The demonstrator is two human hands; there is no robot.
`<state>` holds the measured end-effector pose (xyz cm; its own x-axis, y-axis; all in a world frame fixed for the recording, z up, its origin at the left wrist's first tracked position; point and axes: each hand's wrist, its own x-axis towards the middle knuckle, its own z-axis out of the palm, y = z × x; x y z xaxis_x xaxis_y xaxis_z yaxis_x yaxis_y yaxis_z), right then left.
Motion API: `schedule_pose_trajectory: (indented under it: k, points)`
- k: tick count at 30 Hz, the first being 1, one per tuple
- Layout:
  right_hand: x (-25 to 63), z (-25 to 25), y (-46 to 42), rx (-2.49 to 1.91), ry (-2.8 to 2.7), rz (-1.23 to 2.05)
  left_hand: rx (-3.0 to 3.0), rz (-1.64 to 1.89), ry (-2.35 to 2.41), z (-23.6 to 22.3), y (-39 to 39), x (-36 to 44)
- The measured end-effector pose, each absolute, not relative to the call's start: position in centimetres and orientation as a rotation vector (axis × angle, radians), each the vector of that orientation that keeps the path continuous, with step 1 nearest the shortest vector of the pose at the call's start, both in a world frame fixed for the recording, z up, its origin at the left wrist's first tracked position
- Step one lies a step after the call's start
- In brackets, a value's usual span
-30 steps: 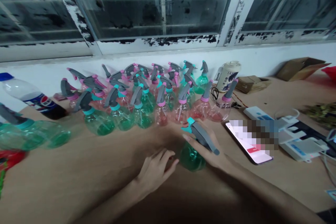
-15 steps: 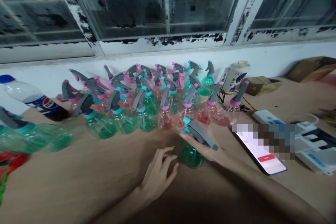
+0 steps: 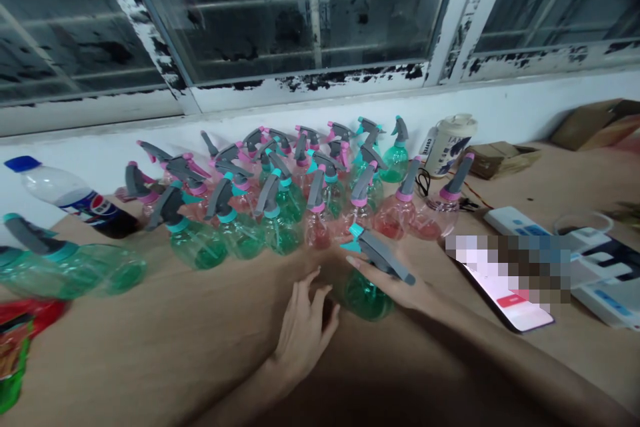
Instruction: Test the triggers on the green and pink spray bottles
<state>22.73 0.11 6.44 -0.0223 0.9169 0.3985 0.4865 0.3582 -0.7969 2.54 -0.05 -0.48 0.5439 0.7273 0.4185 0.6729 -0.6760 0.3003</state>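
Note:
A green spray bottle (image 3: pixel 369 295) with a grey and turquoise trigger head stands on the table in front of me. My right hand (image 3: pixel 393 283) is closed round its neck, just below the head. To the left of the bottle, my left hand (image 3: pixel 305 323) is open, fingers apart and slightly curled, holding nothing. Beyond both hands stand several similar bottles, among them a green spray bottle (image 3: pixel 281 233) with a turquoise collar and a pink spray bottle (image 3: pixel 317 230) with a pink collar.
At the far left are a cola bottle (image 3: pixel 93 207), more green spray bottles (image 3: pixel 75 273) and a red and green packet (image 3: pixel 17 353). To the right lie a phone (image 3: pixel 520 307) with a lit screen and a white power strip (image 3: pixel 513 220). A paper cup (image 3: pixel 450 147) stands by the wall.
My left hand has shifted slightly, its fingers now pointing more upward. My right hand stays on the spray bottle. The view has turned a little to the left.

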Motion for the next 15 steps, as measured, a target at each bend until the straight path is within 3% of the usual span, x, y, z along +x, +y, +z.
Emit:
schedule_pose_trajectory:
  k: [9,15]
  points:
    - [22.9,5.41,0.27,-1.199,-1.583,0.616,2.912,0.355,1.234,-0.76,0.42,2.82]
    - [22.69,6.03,0.11,-1.186,-1.585,0.602,2.946,0.297,1.196,-0.98,0.59,2.66]
